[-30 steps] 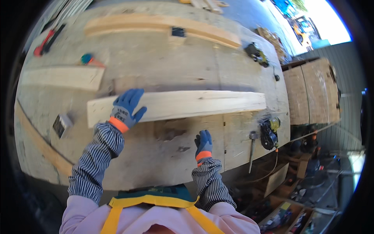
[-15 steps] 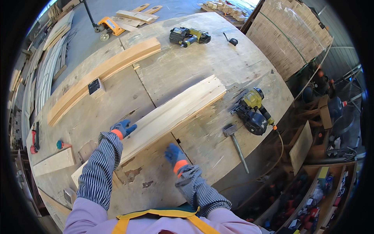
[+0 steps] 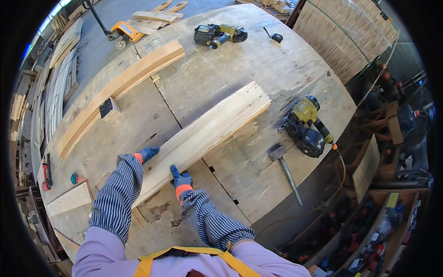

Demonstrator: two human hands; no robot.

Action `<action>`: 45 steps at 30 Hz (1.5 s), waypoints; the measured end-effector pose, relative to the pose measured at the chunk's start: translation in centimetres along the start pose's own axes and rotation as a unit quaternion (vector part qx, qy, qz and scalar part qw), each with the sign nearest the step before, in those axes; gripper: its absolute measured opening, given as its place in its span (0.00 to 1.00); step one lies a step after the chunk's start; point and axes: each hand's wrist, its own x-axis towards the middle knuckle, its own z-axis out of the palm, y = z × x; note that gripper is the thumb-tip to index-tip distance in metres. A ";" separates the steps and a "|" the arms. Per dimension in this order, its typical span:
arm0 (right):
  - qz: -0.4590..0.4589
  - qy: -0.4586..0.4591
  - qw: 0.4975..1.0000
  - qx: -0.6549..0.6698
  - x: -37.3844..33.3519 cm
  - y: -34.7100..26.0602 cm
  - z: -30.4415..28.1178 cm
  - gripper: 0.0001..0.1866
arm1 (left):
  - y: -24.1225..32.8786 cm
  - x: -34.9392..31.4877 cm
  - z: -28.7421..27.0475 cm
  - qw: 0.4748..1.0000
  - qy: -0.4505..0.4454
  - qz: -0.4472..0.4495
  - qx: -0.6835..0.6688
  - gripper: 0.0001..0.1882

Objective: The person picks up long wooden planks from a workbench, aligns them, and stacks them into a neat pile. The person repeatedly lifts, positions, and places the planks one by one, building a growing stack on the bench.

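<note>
Long pale wooden planks (image 3: 210, 123), stacked flush, lie diagonally across the worktable in front of me. My left hand (image 3: 149, 154), in a blue glove with an orange cuff, is closed against their left long edge. Opposite it, my right hand (image 3: 181, 177), gloved the same way, grips the right long edge, one finger or thumb up by the top face. My left sleeve covers part of the near end. Fingertips along the edges are partly hidden.
A nail gun (image 3: 304, 122) and a hammer (image 3: 286, 173) lie right of the planks, an air hose trailing off. Another nail gun (image 3: 219, 36) and a tape measure (image 3: 275, 38) lie farther back. Left are more planks (image 3: 124, 74), a dark-topped block (image 3: 109, 109) and a red tool (image 3: 46, 173).
My right hand has moved left and forward from over the table onto the planks' near edge. My left hand stays by the far edge. The view has shifted slightly.
</note>
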 end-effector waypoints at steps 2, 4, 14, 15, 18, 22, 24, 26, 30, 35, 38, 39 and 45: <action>-0.018 -0.035 0.997 0.071 0.8 1.2 -0.3 0.30 | -0.8 0.4 0.1 1.000 -0.002 0.022 -0.021 0.47; -0.022 -0.055 0.991 0.117 0.3 0.6 -0.4 0.31 | -0.6 0.3 -0.2 0.999 -0.011 0.032 -0.006 0.46; -0.004 -0.158 0.962 0.223 -1.4 1.4 -4.1 0.30 | 3.6 -6.9 0.3 0.997 0.014 0.030 0.073 0.59; 0.019 -0.190 0.949 0.251 -1.9 1.1 -4.6 0.29 | 4.8 -9.0 0.7 0.997 0.040 0.037 0.057 0.62; 0.072 -0.293 0.889 0.344 -2.5 1.3 -6.8 0.23 | 6.1 -13.0 3.6 0.987 0.106 0.065 0.105 0.59; 0.049 -0.272 0.894 0.353 -2.4 2.9 -8.2 0.24 | 9.3 -17.3 8.4 0.960 0.199 0.040 0.192 0.56; 0.029 -0.291 0.900 0.323 -5.7 1.1 -9.5 0.22 | 10.5 -20.4 9.1 0.958 0.217 0.020 0.189 0.55; 0.032 -0.306 0.934 0.183 -7.0 0.4 -11.0 0.21 | 11.1 -23.5 9.7 0.948 0.268 0.045 0.166 0.52; -0.147 -0.349 0.925 0.023 -12.3 -2.1 -9.4 0.24 | 12.0 -31.0 8.5 0.908 0.379 0.130 0.119 0.48; -0.380 -0.411 0.826 0.065 -17.9 -5.4 -4.5 0.26 | 14.3 -40.5 7.2 0.846 0.487 0.210 0.051 0.46; -0.329 -0.418 0.820 0.210 -22.3 -5.3 -2.1 0.28 | 14.0 -44.1 7.6 0.812 0.528 0.248 0.015 0.47; -0.333 -0.437 0.808 0.213 -23.5 -5.5 -1.5 0.29 | 13.6 -45.5 7.5 0.806 0.537 0.250 0.003 0.48; -0.457 -0.487 0.730 0.144 -36.8 -5.8 0.8 0.29 | 9.5 -55.2 8.5 0.738 0.556 0.361 -0.131 0.50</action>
